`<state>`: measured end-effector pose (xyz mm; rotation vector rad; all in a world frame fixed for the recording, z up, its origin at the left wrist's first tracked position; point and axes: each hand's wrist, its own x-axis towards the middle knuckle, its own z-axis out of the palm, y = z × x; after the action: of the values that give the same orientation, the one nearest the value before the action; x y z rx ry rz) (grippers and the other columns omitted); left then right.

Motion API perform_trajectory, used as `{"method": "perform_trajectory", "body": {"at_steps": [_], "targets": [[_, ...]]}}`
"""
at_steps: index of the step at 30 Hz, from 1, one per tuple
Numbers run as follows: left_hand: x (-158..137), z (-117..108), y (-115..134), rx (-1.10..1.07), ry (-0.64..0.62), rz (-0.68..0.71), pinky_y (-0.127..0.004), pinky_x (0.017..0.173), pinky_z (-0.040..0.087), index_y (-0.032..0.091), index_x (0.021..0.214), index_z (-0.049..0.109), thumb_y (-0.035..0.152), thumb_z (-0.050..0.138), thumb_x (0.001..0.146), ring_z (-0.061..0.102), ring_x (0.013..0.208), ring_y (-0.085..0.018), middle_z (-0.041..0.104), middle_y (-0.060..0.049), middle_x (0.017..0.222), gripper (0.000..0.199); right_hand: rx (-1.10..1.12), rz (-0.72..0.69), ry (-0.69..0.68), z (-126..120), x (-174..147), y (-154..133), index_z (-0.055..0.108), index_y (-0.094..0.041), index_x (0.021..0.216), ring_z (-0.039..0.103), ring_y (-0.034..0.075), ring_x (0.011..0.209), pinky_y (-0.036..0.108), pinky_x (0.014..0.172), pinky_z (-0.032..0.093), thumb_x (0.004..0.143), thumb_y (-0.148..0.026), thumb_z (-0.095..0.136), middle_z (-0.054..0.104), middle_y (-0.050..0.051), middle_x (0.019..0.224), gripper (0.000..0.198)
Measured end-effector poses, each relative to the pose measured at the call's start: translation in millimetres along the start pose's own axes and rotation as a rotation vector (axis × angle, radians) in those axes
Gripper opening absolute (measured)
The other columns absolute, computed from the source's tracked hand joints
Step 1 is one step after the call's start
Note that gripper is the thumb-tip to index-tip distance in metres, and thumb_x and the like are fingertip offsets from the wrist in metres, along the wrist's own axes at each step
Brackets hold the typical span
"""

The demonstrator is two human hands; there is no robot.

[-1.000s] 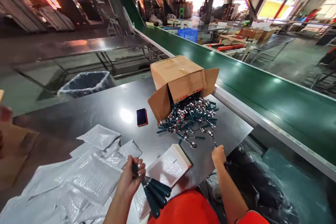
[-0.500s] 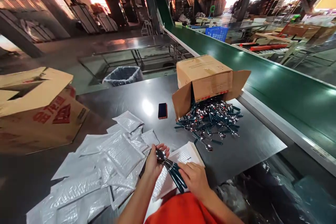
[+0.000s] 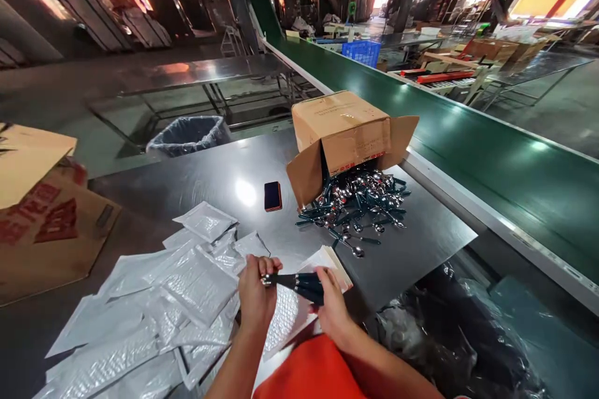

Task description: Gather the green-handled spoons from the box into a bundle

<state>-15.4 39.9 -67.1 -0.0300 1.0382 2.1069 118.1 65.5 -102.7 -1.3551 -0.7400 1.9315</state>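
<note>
Warehouse packing station, dark metal tabletop [image 3: 196,181] beside a green conveyor belt [image 3: 468,143]. At the near edge, left hand [image 3: 255,293] fingers are clamped round the metal bowl ends of a bundle of spoons [image 3: 294,282]; right hand [image 3: 330,302] fingers close on their dark green handles. Stiff, smooth and likely slippery, the spoons seem best gripped mid-bundle. White bubble mailers [image 3: 187,287] lie underneath; a tipped cardboard box [image 3: 341,131] spills more spoons at the far right edge.
</note>
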Motion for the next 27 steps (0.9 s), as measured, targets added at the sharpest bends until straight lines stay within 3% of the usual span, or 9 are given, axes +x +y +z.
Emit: {"method": "perform_trajectory", "body": {"at_steps": [2, 5, 8, 10, 12, 15, 19, 23, 27], "targets": [[-7, 1, -4, 0.038, -0.037, 0.018, -0.025, 0.083, 0.056, 0.019, 0.058, 0.061, 0.059, 0.084, 0.064, 0.067, 0.082, -0.017, 0.063, 0.000, 0.060, 0.046, -0.026, -0.069, 0.046, -2, 8, -12, 0.055, -0.024, 0.094, 0.056, 0.014, 0.058, 0.017, 0.033, 0.027, 0.067, -0.066, 0.070, 0.060, -0.001, 0.081, 0.052], [-13, -7, -7, 0.099, -0.033, -0.180, -0.031, 0.088, 0.058, 0.016, 0.095, 0.075, 0.047, 0.069, 0.085, 0.069, 0.105, -0.022, 0.077, -0.011, 0.101, 0.033, -0.202, -0.256, 0.046, -17, 18, -40, 0.060, -0.023, 0.092, 0.046, 0.011, 0.049, 0.020, 0.033, 0.026, 0.070, -0.060, 0.069, 0.053, -0.004, 0.070, 0.044], [-14, -21, -11, 0.244, -0.071, -0.645, -0.033, 0.066, 0.062, 0.010, 0.107, 0.071, 0.027, 0.047, 0.096, 0.075, 0.086, -0.025, 0.077, -0.015, 0.101, 0.031, -0.575, -0.604, -0.033, -35, 18, -71, 0.065, -0.021, 0.090, 0.059, 0.016, 0.066, 0.026, 0.056, 0.049, 0.081, -0.046, 0.064, 0.064, 0.000, 0.077, 0.026], [-14, -30, -17, 0.323, -0.123, -0.906, -0.030, 0.052, 0.059, 0.005, 0.102, 0.069, 0.026, 0.044, 0.098, 0.074, 0.067, -0.024, 0.077, -0.016, 0.086, 0.033, -0.815, -0.777, -0.129, -43, 14, -84, 0.067, -0.021, 0.091, 0.065, 0.019, 0.085, 0.030, 0.079, 0.052, 0.086, -0.036, 0.061, 0.070, 0.002, 0.088, 0.017], [-14, -37, -26, 0.349, -0.127, -1.033, -0.024, 0.042, 0.052, 0.005, 0.093, 0.069, 0.034, 0.043, 0.099, 0.068, 0.052, -0.019, 0.073, -0.013, 0.072, 0.040, -1.008, -0.876, -0.233, -44, 9, -88, 0.067, -0.022, 0.097, 0.067, 0.020, 0.092, 0.032, 0.086, 0.052, 0.091, -0.030, 0.060, 0.072, 0.004, 0.095, 0.013], [-13, -43, -37, 0.387, -0.073, -1.065, -0.019, 0.032, 0.040, 0.006, 0.077, 0.066, 0.038, 0.045, 0.098, 0.059, 0.039, -0.014, 0.066, -0.008, 0.055, 0.043, -1.249, -1.005, -0.356, -39, 5, -80, 0.065, -0.021, 0.105, 0.068, 0.020, 0.088, 0.030, 0.078, 0.054, 0.094, -0.028, 0.062, 0.071, 0.006, 0.097, 0.013], [-13, -48, -40, 0.408, -0.057, -0.992, -0.016, 0.034, 0.036, 0.007, 0.083, 0.067, 0.022, 0.054, 0.094, 0.061, 0.043, -0.012, 0.073, -0.009, 0.068, 0.022, -1.453, -1.034, -0.417, -28, 3, -70, 0.064, -0.021, 0.110, 0.068, 0.020, 0.083, 0.027, 0.070, 0.054, 0.091, -0.030, 0.069, 0.070, 0.006, 0.097, 0.022], [-13, -51, -42, 0.388, -0.039, -0.892, -0.014, 0.033, 0.029, 0.010, 0.077, 0.064, 0.027, 0.053, 0.096, 0.055, 0.038, -0.009, 0.070, -0.007, 0.062, 0.028, -1.461, -0.989, -0.464, -19, 3, -72, 0.062, -0.022, 0.115, 0.068, 0.020, 0.089, 0.029, 0.076, 0.054, 0.096, -0.034, 0.061, 0.070, 0.006, 0.102, 0.023], [-10, -57, -49, 0.324, 0.019, -0.854, -0.012, 0.032, 0.022, 0.010, 0.063, 0.059, 0.033, 0.049, 0.099, 0.041, 0.033, -0.004, 0.056, -0.001, 0.046, 0.044, -1.283, -0.956, -0.477, -16, 28, -83, 0.049, -0.022, 0.138, 0.067, 0.018, 0.095, 0.029, 0.082, 0.054, 0.098, -0.040, 0.056, 0.067, 0.008, 0.118, 0.045]]}}
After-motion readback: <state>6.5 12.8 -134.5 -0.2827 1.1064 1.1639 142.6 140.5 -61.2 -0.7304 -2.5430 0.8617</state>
